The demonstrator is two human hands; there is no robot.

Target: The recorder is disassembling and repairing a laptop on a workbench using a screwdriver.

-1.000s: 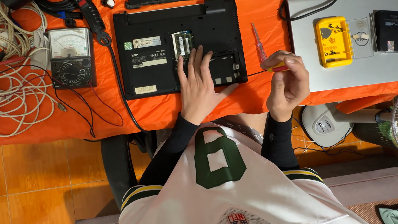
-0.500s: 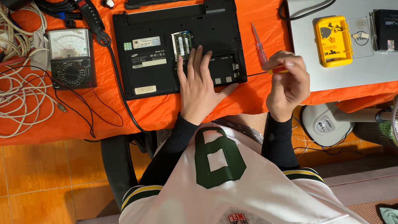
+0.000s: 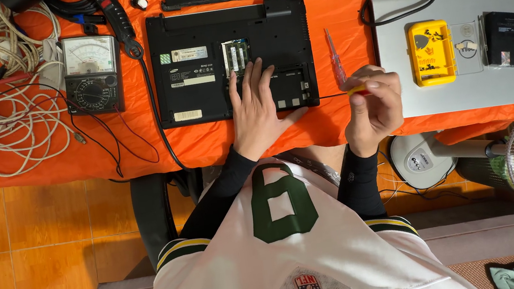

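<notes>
The black laptop [image 3: 232, 62] is lying upside down on the orange counter [image 3: 108, 153], stiff and likely weighty, its opened bay looking fragile; the left hand [image 3: 259, 108] is pressing flat on it, while the right hand [image 3: 371, 107] is pinching a thin, light screwdriver [image 3: 345, 93] by its handle.

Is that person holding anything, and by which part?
The right hand grips a thin screwdriver by its handle; the left hand rests flat on the black laptop.
</notes>
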